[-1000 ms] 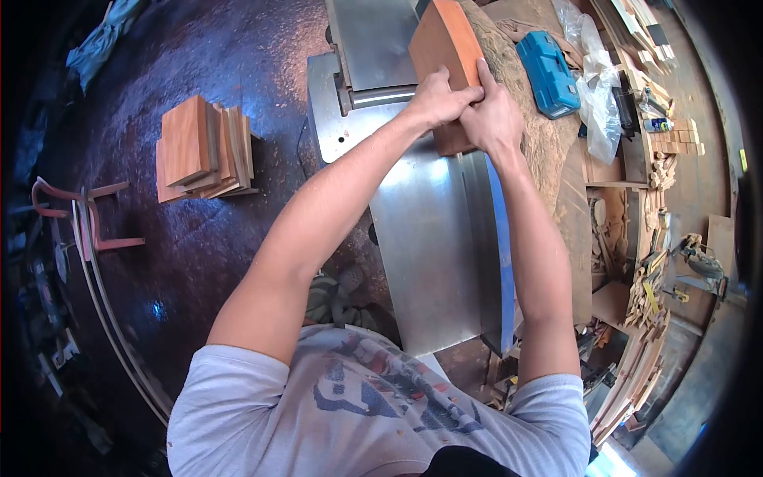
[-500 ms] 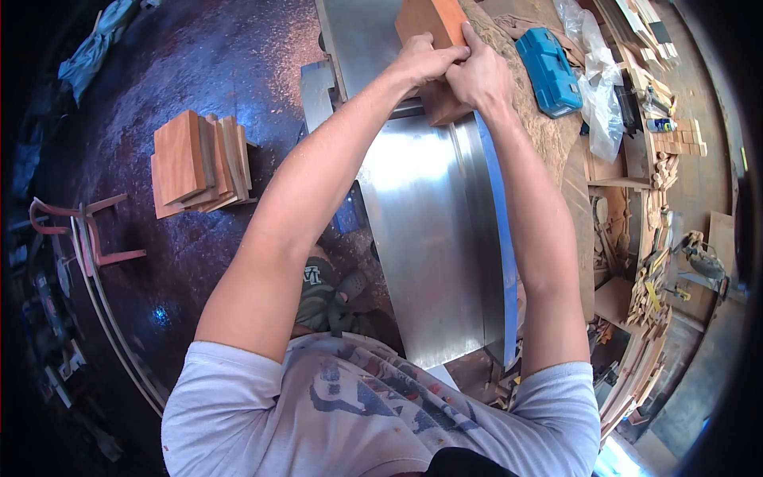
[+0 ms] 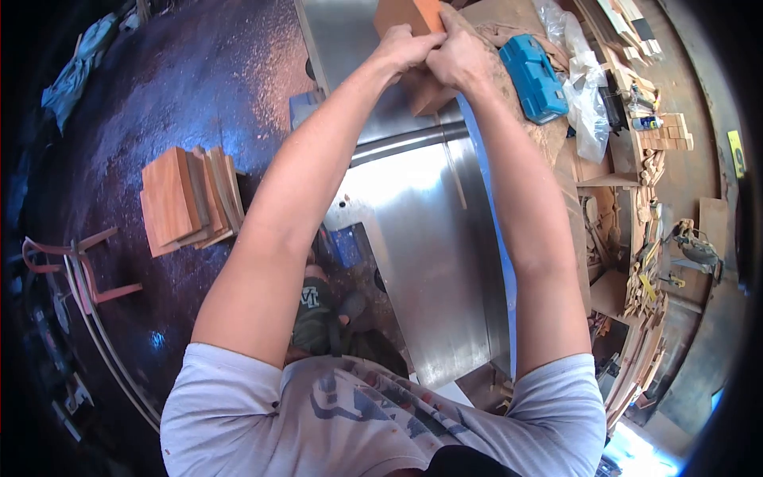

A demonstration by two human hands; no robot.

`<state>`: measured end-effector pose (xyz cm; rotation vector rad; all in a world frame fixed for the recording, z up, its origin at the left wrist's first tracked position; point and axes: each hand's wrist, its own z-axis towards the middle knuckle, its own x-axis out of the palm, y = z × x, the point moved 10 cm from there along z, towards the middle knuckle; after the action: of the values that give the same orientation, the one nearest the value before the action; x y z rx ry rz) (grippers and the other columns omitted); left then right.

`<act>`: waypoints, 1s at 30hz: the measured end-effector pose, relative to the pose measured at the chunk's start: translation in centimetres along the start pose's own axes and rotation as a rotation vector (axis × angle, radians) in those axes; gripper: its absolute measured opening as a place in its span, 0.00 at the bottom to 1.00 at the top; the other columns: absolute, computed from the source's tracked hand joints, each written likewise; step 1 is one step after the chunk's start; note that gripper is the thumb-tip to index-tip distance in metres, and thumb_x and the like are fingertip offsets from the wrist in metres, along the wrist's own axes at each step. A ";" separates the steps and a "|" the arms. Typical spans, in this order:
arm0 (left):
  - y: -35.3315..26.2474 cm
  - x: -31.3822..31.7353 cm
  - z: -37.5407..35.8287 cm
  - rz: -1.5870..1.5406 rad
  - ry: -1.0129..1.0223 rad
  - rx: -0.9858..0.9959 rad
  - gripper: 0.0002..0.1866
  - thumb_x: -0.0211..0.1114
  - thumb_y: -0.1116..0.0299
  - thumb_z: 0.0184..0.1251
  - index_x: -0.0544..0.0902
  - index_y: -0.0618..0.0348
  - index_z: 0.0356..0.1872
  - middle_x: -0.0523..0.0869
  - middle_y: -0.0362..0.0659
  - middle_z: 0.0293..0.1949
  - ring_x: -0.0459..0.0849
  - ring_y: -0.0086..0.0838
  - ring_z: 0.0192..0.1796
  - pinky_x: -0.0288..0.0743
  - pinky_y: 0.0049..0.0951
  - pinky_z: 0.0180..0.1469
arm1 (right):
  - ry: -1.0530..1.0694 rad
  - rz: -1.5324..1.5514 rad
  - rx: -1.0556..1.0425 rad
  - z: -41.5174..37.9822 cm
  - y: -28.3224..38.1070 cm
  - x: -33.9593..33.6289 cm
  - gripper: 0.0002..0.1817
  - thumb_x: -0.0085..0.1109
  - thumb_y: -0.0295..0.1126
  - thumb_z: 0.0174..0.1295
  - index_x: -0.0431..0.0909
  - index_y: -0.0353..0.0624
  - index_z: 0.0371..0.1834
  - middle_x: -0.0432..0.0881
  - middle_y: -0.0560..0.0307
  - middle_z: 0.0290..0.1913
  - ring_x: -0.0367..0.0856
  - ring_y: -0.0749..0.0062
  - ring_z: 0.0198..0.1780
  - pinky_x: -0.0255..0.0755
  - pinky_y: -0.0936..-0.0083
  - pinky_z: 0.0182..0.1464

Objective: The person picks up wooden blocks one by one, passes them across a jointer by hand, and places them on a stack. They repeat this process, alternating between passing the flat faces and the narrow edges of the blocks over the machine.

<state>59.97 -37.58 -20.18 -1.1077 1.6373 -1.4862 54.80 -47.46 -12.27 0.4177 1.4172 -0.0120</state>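
Note:
At the top of the view, both my arms stretch far forward over a jointer with a shiny metal bed (image 3: 421,262). My left hand (image 3: 407,49) is closed on a reddish-brown wooden board (image 3: 407,14), its fingers over the board's near part. Right beside it, touching it, my right hand (image 3: 461,57) grips the same board along its right side. The board lies on the far part of the bed, past the dark cross slot (image 3: 409,141). Its far end runs out of view, and my hands hide part of it.
A stack of wooden boards (image 3: 171,199) stands at left, near a reddish chair (image 3: 95,266). At right are a teal tool case (image 3: 534,79), clear plastic wrap (image 3: 590,119) and shelves holding wood offcuts (image 3: 668,131). Wood shavings (image 3: 266,79) litter the floor.
My hands and the board have slid farther forward along the bed, uncovering the cross slot behind the board. The whole view has shifted slightly.

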 end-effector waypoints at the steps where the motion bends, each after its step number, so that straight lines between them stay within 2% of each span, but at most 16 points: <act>1: -0.4 -0.4 0.7 0.008 -0.012 0.027 0.42 0.78 0.48 0.61 0.77 0.83 0.58 0.90 0.60 0.46 0.92 0.42 0.45 0.86 0.38 0.44 | -0.002 0.000 0.017 0.7 -0.1 0.2 0.45 0.61 0.39 0.57 0.65 0.60 0.84 0.83 0.42 0.69 0.83 0.49 0.69 0.77 0.55 0.70; 2: -0.2 -0.3 0.6 -0.002 0.015 -0.022 0.43 0.79 0.48 0.61 0.78 0.83 0.60 0.90 0.61 0.47 0.92 0.40 0.48 0.87 0.37 0.44 | -0.044 0.040 0.009 0.6 0.3 -0.4 0.41 0.62 0.38 0.56 0.72 0.52 0.80 0.85 0.34 0.63 0.84 0.40 0.64 0.78 0.51 0.66; 5: -1.0 0.7 -0.9 -0.002 0.085 -0.026 0.45 0.79 0.47 0.60 0.77 0.85 0.61 0.89 0.64 0.52 0.92 0.44 0.53 0.87 0.41 0.50 | 0.073 0.082 0.034 -1.6 0.5 -1.5 0.41 0.61 0.38 0.57 0.72 0.51 0.80 0.84 0.36 0.65 0.83 0.40 0.65 0.77 0.51 0.68; 7: -1.3 1.0 -3.8 0.289 0.035 0.071 0.45 0.77 0.48 0.62 0.76 0.86 0.63 0.89 0.67 0.54 0.90 0.51 0.58 0.85 0.46 0.58 | 0.108 0.088 0.021 -6.8 0.7 -4.2 0.39 0.63 0.37 0.61 0.71 0.49 0.80 0.83 0.40 0.68 0.83 0.44 0.66 0.77 0.56 0.68; 9: -5.0 2.2 -15.5 0.250 -0.008 0.245 0.49 0.77 0.48 0.64 0.70 0.87 0.69 0.85 0.71 0.61 0.86 0.55 0.65 0.82 0.46 0.63 | -0.087 0.266 -0.108 -14.9 -1.7 -7.0 0.41 0.66 0.39 0.60 0.70 0.57 0.81 0.84 0.39 0.64 0.84 0.42 0.64 0.78 0.57 0.66; 11: -2.4 6.4 -25.3 0.023 0.034 0.245 0.55 0.77 0.46 0.66 0.61 0.85 0.76 0.80 0.73 0.66 0.80 0.55 0.72 0.81 0.44 0.66 | -0.166 0.398 -0.165 -24.6 -3.4 -10.3 0.41 0.70 0.33 0.60 0.70 0.55 0.81 0.84 0.40 0.63 0.85 0.44 0.62 0.79 0.58 0.64; 13: -0.1 11.6 -33.7 -0.201 0.170 0.181 0.60 0.76 0.43 0.67 0.53 0.84 0.79 0.69 0.76 0.74 0.74 0.56 0.76 0.77 0.43 0.71 | -0.105 0.375 -0.100 -34.0 -5.3 -12.5 0.43 0.71 0.26 0.57 0.70 0.53 0.81 0.84 0.42 0.63 0.85 0.47 0.61 0.79 0.60 0.63; 15: 2.3 16.9 -40.8 -0.279 0.248 0.036 0.62 0.77 0.47 0.67 0.48 0.88 0.79 0.69 0.75 0.75 0.71 0.53 0.79 0.67 0.44 0.78 | -0.043 0.260 -0.032 -41.8 -8.1 -13.5 0.44 0.72 0.26 0.55 0.71 0.52 0.80 0.85 0.42 0.62 0.86 0.48 0.60 0.80 0.61 0.62; 18: 5.5 22.7 -47.2 0.029 0.404 -0.106 0.64 0.77 0.45 0.66 0.46 0.90 0.78 0.67 0.80 0.74 0.68 0.56 0.80 0.65 0.42 0.79 | 0.047 0.222 0.159 -50.1 -12.9 -13.9 0.42 0.73 0.26 0.54 0.75 0.51 0.78 0.85 0.44 0.61 0.87 0.48 0.58 0.81 0.62 0.59; 21: 7.4 27.3 -50.0 0.020 0.427 -0.110 0.63 0.76 0.46 0.66 0.45 0.90 0.78 0.58 0.84 0.75 0.61 0.63 0.82 0.62 0.45 0.81 | -0.083 0.205 0.131 -54.8 -16.6 -14.1 0.40 0.74 0.27 0.53 0.78 0.51 0.75 0.86 0.46 0.60 0.88 0.48 0.55 0.82 0.61 0.56; 22: 7.6 28.5 -50.5 0.019 0.409 -0.099 0.63 0.76 0.47 0.66 0.45 0.90 0.78 0.55 0.85 0.76 0.58 0.65 0.82 0.60 0.46 0.82 | -0.104 0.326 0.175 -55.6 -18.0 -13.2 0.39 0.77 0.30 0.53 0.79 0.51 0.74 0.86 0.47 0.60 0.88 0.50 0.55 0.82 0.61 0.56; 24: 7.4 29.4 -51.4 0.035 0.309 -0.057 0.61 0.75 0.51 0.66 0.45 0.92 0.77 0.45 0.87 0.78 0.50 0.71 0.83 0.54 0.50 0.84 | -0.085 0.203 0.116 -55.7 -17.6 -13.2 0.40 0.78 0.32 0.53 0.79 0.52 0.74 0.86 0.47 0.60 0.88 0.50 0.55 0.82 0.60 0.55; 27: 7.9 29.6 -49.9 0.119 0.181 -0.002 0.60 0.74 0.54 0.66 0.43 0.92 0.77 0.43 0.89 0.77 0.48 0.73 0.84 0.52 0.51 0.84 | -0.056 0.100 0.091 -54.0 -16.9 -12.5 0.38 0.75 0.35 0.57 0.78 0.55 0.76 0.85 0.47 0.60 0.88 0.49 0.55 0.82 0.59 0.55; 30: 7.9 28.1 -47.0 0.103 0.086 -0.007 0.59 0.74 0.55 0.64 0.45 0.92 0.77 0.44 0.89 0.77 0.48 0.72 0.83 0.54 0.50 0.84 | -0.080 0.088 0.062 -50.9 -16.1 -11.7 0.37 0.73 0.35 0.60 0.77 0.57 0.76 0.85 0.47 0.60 0.87 0.48 0.55 0.81 0.58 0.56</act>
<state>4.84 -42.63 -19.45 -0.9601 1.7322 -1.4810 0.26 -50.50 -10.26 0.5248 1.3207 -0.0011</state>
